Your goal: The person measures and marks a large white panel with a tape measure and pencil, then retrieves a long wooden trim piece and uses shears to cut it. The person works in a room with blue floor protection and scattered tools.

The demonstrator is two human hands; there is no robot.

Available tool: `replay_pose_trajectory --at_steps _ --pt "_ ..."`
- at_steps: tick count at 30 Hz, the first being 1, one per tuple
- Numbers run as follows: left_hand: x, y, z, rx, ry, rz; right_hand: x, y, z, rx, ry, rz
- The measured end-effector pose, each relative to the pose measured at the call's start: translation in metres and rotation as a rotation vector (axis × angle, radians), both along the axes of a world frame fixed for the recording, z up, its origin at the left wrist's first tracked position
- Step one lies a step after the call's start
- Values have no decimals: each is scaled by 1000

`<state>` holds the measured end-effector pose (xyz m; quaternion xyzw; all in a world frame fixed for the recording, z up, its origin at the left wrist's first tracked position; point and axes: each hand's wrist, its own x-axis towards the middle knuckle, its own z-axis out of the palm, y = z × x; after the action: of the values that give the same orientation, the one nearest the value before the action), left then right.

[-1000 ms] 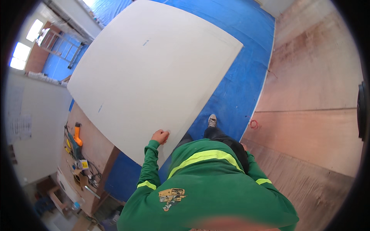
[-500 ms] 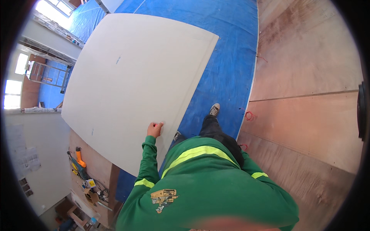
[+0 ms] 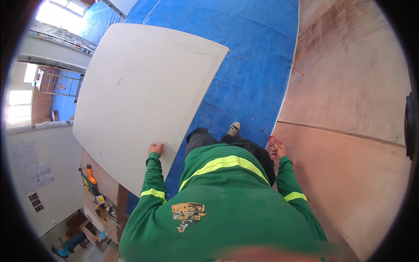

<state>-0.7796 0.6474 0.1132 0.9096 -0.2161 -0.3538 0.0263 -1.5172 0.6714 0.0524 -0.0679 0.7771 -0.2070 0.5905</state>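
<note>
A large off-white board lies on my left, over the workbench's near part. My left hand rests at its surface near the right edge, fingers closed; what they hold, if anything, is too small to make out. My right hand is out at my right hip, beside the red wire loop along the plywood edge, fingers curled round a small thin item that I cannot make out. My sneaker stands on the blue sheeting between board and plywood.
Large plywood panels line the right side. At left, the bench carries an orange-bodied power tool, cables and boxes. A metal ladder stands in the far space. A person in blue is at lower left.
My right hand has come out from behind my hip toward the red wire. The board appears lower and further left in view. My left hand stays on the board.
</note>
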Motion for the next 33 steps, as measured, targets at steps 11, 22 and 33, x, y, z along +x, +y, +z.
replay_pose_trajectory --at_steps 11,22,33 --pt "-60 -6 -12 52 -316 252 -64 -93 -53 -85 95 863" --pt "-118 -38 1 -56 -600 566 -59 -392 18 -40 184 1057" --pt "-130 -99 -9 -173 -557 809 47 -590 70 -62 270 1126"
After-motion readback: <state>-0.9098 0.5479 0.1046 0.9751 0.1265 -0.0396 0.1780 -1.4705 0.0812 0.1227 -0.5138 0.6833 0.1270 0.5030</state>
